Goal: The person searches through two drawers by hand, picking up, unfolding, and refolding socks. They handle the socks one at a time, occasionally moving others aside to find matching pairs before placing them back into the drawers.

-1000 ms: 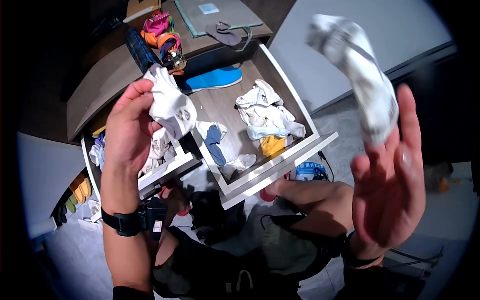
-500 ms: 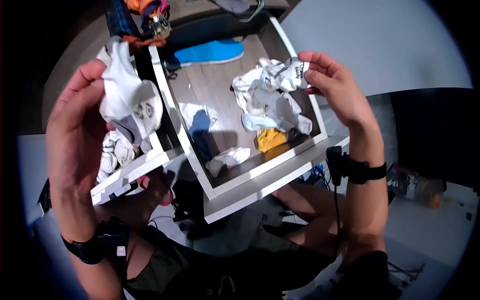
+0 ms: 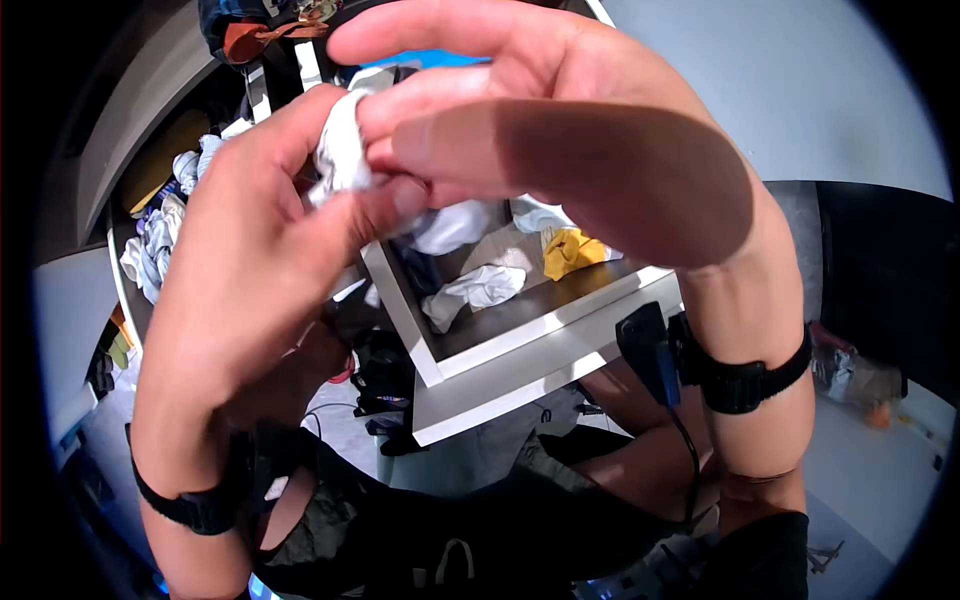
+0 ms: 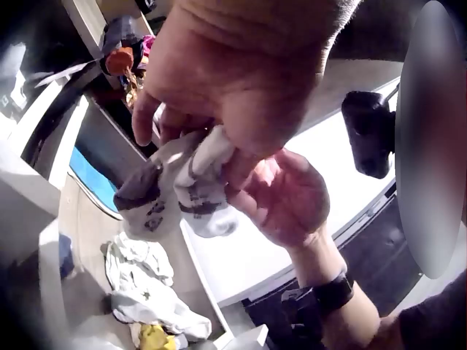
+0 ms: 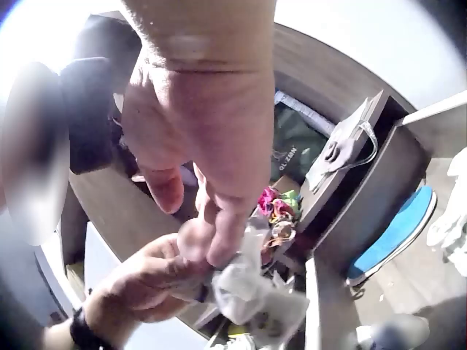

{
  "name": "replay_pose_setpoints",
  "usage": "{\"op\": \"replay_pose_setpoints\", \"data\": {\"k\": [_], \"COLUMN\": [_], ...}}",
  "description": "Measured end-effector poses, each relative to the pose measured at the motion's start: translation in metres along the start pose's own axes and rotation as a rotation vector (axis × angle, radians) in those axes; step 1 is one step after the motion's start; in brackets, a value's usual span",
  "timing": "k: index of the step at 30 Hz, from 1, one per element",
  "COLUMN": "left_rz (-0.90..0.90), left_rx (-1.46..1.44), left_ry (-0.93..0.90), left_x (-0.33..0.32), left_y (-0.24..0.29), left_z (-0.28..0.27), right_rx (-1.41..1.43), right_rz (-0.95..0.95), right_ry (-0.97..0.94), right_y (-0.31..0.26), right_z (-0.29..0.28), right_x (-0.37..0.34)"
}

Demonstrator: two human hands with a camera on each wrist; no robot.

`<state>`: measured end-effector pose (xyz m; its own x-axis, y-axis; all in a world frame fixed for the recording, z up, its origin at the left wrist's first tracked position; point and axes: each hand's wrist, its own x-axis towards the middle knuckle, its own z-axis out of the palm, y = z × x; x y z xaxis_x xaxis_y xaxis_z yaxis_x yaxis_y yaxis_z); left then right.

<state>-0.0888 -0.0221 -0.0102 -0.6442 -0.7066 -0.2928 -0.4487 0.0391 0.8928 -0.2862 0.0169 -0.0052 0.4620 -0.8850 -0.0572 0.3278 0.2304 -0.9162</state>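
In the head view my left hand (image 3: 240, 250) pinches a white sock (image 3: 343, 150) between thumb and fingers, above the drawers. My right hand (image 3: 600, 150) reaches across from the right, its fingers meeting the same bundle. Two white socks hang together in the left wrist view: a sock with a dark grey patch (image 4: 149, 193) and a sock with a grey band (image 4: 204, 197). There the right fingertips are at the banded sock's edge. Seen from the right wrist, the right fingers close on white cloth (image 5: 252, 292) beside the left hand. The hands partly hide the socks.
An open drawer (image 3: 405, 320) holds a white sock (image 3: 475, 290), a yellow cloth (image 3: 572, 255), white clothing (image 4: 146, 284) and a blue insole (image 5: 398, 226). Left of it, another open drawer contains light-coloured socks (image 3: 155, 250). Colourful cloths (image 5: 277, 211) lie on the cabinet top.
My right hand first swung down with a white sock over the right drawer, then brought it left to the left hand. The left hand kept its white sock, and the two socks are now together.
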Motion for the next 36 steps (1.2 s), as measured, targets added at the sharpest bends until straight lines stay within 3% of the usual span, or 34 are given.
{"op": "replay_pose_setpoints", "data": {"k": [2, 3, 5, 7, 10, 13, 17, 18, 20, 22, 23, 27, 29, 31, 35, 36], "left_rz": [0.076, 0.073, 0.085, 0.09, 0.136, 0.187, 0.214, 0.216, 0.204, 0.25, 0.271, 0.296, 0.326, 0.303, 0.333, 0.327], "left_rx": [-0.085, -0.131, -0.05, -0.115, -0.107, -0.124, -0.146, -0.153, -0.199, -0.213, -0.223, -0.303, -0.272, -0.268, -0.254, -0.105], "left_ry": [-0.013, 0.013, 0.075, 0.113, 0.165, 0.19, 0.216, 0.225, 0.216, 0.258, 0.278, 0.242, 0.259, 0.267, 0.281, 0.296], "left_x": [0.004, 0.007, 0.01, 0.01, 0.009, 0.004, -0.003, -0.006, -0.009, -0.008, -0.009, -0.012, -0.011, -0.013, -0.011, -0.011], "left_y": [-0.004, -0.009, -0.016, -0.018, -0.017, -0.012, -0.007, -0.007, -0.008, -0.012, -0.014, -0.011, -0.01, -0.006, -0.002, -0.004], "left_z": [-0.011, -0.016, -0.033, -0.043, -0.056, -0.061, -0.069, -0.071, -0.076, -0.079, -0.08, -0.083, -0.084, -0.083, -0.076, -0.078], "right_rx": [-0.272, -0.237, -0.451, -1.038, -1.32, -1.318, -1.515, -1.505, -1.551, -1.693, -1.692, -1.003, -0.722, -0.465, -0.406, -0.392], "right_rz": [-0.057, 0.0, 0.178, 0.346, 0.588, 0.629, 0.755, 0.694, 0.803, 0.893, 0.945, 0.92, 0.755, 0.618, 0.548, 0.518], "right_ry": [0.167, 0.284, 0.296, 0.203, 0.088, 0.011, -0.442, -0.414, -0.326, -0.42, -0.597, -0.006, 0.183, 0.223, 0.275, 0.268], "right_y": [0.008, 0.011, 0.022, 0.027, 0.017, 0.031, 0.101, 0.119, 0.148, 0.14, 0.139, 0.065, 0.047, 0.032, 0.015, 0.015], "right_z": [-0.003, -0.003, -0.018, -0.023, -0.016, -0.024, -0.032, -0.029, -0.02, -0.014, -0.028, -0.038, -0.041, -0.036, -0.022, -0.019], "right_x": [0.001, 0.0, -0.001, 0.0, 0.01, 0.033, 0.061, 0.059, 0.056, 0.056, 0.061, 0.03, 0.006, -0.01, -0.032, -0.036]}}
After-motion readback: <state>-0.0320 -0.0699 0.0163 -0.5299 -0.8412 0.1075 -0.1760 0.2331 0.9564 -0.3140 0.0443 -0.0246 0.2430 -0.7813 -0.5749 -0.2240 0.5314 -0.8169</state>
